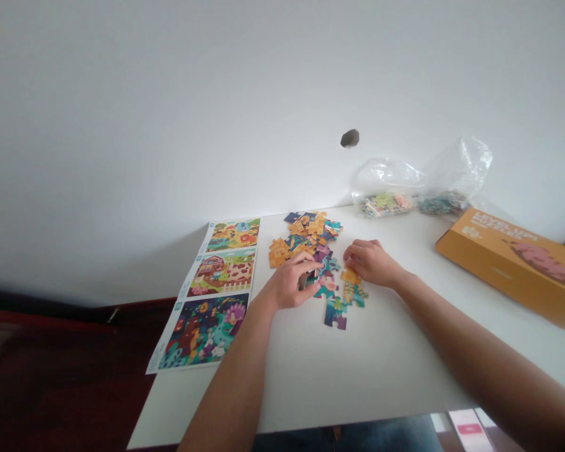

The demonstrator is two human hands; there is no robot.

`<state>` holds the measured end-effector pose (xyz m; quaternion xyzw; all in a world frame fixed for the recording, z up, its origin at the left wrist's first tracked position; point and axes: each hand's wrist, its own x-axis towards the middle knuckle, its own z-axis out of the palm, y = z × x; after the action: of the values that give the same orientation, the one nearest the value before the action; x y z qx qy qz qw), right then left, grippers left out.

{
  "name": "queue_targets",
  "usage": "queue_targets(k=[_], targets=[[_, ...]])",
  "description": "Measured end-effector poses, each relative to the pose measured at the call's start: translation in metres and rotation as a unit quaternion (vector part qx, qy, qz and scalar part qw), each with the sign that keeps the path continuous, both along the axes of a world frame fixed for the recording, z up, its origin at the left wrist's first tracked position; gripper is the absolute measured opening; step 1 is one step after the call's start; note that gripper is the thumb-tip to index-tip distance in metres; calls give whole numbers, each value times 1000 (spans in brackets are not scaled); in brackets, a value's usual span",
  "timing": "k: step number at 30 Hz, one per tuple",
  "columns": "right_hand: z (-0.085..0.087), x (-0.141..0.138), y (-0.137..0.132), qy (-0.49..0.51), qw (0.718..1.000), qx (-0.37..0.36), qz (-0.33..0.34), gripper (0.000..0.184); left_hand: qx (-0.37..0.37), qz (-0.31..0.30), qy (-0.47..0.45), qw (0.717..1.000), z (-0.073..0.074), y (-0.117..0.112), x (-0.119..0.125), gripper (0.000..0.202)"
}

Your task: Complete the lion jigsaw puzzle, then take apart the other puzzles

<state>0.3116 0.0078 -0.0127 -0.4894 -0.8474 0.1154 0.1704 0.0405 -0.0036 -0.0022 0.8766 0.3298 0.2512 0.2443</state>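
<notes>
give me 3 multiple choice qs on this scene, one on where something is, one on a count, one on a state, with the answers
1. Where is the right hand?
A. On the orange box
B. At the jigsaw pieces
C. Against the wall

2. How many scenes are printed on the paper sheet?
A. Two
B. Five
C. Three

3. What state are the two clear plastic bags in?
A. Both hold jigsaw pieces
B. Both are empty
C. Both are inside the box

Answers:
1. B: the hand lies at the pieces, beside the left hand.
2. C: three scenes are stacked down the sheet.
3. A: coloured pieces show through the bottom of each bag.
</notes>
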Motion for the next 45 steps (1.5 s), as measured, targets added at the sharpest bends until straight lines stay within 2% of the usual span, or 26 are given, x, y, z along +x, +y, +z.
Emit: queue_targets(k=[1,5,7,13,17,20,22,25,31,33,35,37,39,41,43,45], targets=[[2,1,-1,-15,1000,2,-13,15,-2,11,-2,1000,-1,-1,1,37],[9,-3,-10,-86,995,15,-52,48,8,41,-3,999,-6,-3,8,26],[9,-8,-16,-107,992,18,-62,51,17,45,4,999,-8,-3,11,25],[3,-13,-13,-75,996,7,-57,46,30,53,24,998,-13,0,10,9],[2,-7,-3,15,995,-8,-95,20,26,53,12,998,-15,2,7,15],[6,-2,-1,43,992,40,-114,11,18,54,0,998,-15,2,7,21],[10,0,-3,24,993,56,-99,15,15,53,-8,998,-15,2,8,23],[13,-3,-9,-13,998,36,-51,30,15,54,-11,998,-13,1,9,24],[10,-18,-18,-7,994,54,94,36,28,26,-9,999,-15,-1,16,22],[8,-20,-18,-5,993,59,100,32,35,14,-17,999,-16,-1,18,21],[7,-20,-17,0,995,68,72,26,44,14,-28,999,-15,0,18,19],[6,-17,-15,7,996,81,37,23,76,55,-35,995,-13,2,16,18],[5,-14,-13,13,996,88,25,22,127,160,-26,979,-12,5,12,19],[3,-14,-12,13,995,83,46,25,158,284,3,945,-14,9,8,30],[1,-17,-12,2,994,74,85,41,142,370,37,917,-20,13,4,49],[-2,-22,-13,-11,991,65,117,50,94,398,55,911,-29,17,1,59]])
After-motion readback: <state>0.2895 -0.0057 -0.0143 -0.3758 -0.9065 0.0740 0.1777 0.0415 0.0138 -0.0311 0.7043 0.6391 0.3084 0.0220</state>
